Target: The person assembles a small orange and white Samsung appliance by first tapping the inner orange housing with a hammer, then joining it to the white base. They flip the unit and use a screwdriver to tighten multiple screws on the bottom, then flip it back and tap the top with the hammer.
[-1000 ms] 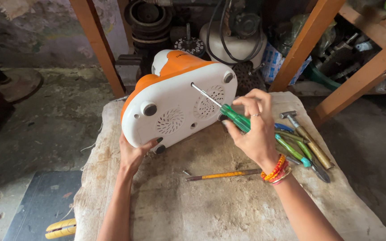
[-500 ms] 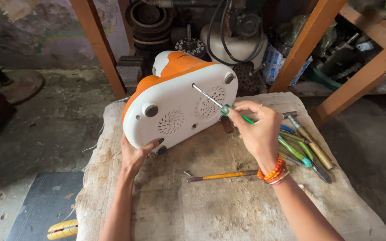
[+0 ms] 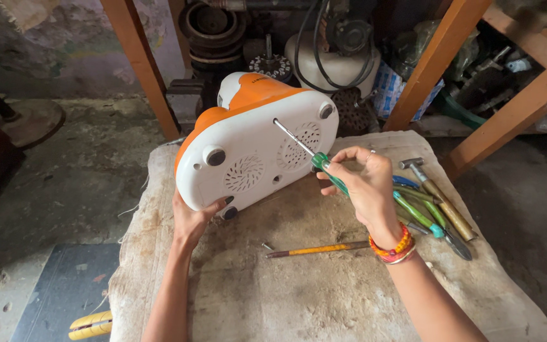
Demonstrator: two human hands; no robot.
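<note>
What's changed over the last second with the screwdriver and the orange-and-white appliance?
The right hand slid back along the green-handled screwdriver and regripped it with the fingertips; the tip stays on the appliance's white base. The left hand keeps propping the appliance on edge. The tools on the cloth haven't moved.

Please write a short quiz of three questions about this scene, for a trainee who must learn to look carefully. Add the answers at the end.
1. True or false: the right hand holds a green-handled screwdriver with its tip against the white underside of the orange and white appliance.
2. Where does the left hand grip the appliance?
A. at its top edge
B. at its lower edge
C. it does not touch it
3. Which tool lies alone on the cloth-covered table, in front of the right wrist?

Key
1. True
2. B
3. The yellow-handled tool, long and thin, with a small screw near its tip.
</note>
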